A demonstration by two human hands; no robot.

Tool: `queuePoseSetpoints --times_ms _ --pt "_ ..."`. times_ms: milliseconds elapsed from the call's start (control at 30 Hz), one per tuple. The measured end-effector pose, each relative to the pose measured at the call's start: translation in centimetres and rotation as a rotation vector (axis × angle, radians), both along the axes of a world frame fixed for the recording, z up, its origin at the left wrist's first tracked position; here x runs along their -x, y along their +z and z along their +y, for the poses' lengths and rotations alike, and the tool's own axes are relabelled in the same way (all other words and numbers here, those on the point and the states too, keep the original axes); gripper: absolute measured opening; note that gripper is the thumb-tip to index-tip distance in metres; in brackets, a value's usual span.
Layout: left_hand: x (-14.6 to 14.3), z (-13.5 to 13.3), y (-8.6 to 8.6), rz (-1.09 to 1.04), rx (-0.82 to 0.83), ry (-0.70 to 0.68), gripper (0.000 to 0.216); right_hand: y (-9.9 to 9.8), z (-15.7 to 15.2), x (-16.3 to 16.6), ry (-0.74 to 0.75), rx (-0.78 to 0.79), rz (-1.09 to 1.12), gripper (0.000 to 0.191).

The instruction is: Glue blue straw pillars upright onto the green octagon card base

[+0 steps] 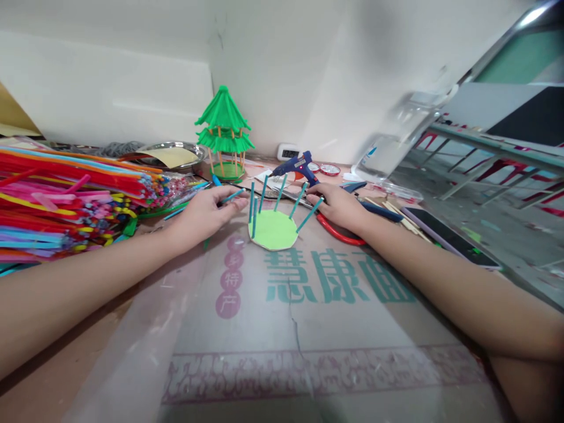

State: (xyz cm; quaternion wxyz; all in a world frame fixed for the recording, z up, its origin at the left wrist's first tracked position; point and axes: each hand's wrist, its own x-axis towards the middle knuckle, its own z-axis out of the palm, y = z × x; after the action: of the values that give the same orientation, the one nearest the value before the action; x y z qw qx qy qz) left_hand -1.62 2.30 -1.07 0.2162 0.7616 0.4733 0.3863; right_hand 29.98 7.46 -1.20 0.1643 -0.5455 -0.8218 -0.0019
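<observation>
My left hand (214,208) pinches a short teal stick (232,197) between thumb and fingers, left of a light green disc. The disc (274,230) lies on the printed sheet, and several teal sticks (298,200) stand up around its edge, some leaning outward. On the right, my right hand (337,205) has its bent fingertips at the top of the outermost leaning stick (309,215); the exact contact is partly hidden. Just behind those fingers lies a blue glue gun (299,166), its nozzle pointing left. Red-handled pliers (339,231) lie under my right wrist.
A green two-tiered model pavilion (224,135) stands at the back. Bundles of colourful pipe cleaners (66,205) fill the left side. A small clock (288,151), a clear plastic jug (392,138), wooden sticks (408,220) and a phone (449,237) are behind and to the right.
</observation>
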Motion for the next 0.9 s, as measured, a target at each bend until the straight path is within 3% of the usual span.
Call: queuePoseSetpoints --times_ms 167,500,900 --pt "-0.2 0.4 -0.6 0.041 0.014 -0.132 0.044 -0.1 0.1 0.0 0.008 -0.006 -0.012 0.036" --pt "-0.2 0.1 -1.0 0.079 -0.003 -0.051 0.046 0.1 -0.1 0.2 0.002 -0.002 -0.016 0.035" --pt "0.1 0.1 -1.1 0.104 -0.001 -0.074 0.043 0.7 0.3 -0.2 -0.016 0.072 0.105 0.027"
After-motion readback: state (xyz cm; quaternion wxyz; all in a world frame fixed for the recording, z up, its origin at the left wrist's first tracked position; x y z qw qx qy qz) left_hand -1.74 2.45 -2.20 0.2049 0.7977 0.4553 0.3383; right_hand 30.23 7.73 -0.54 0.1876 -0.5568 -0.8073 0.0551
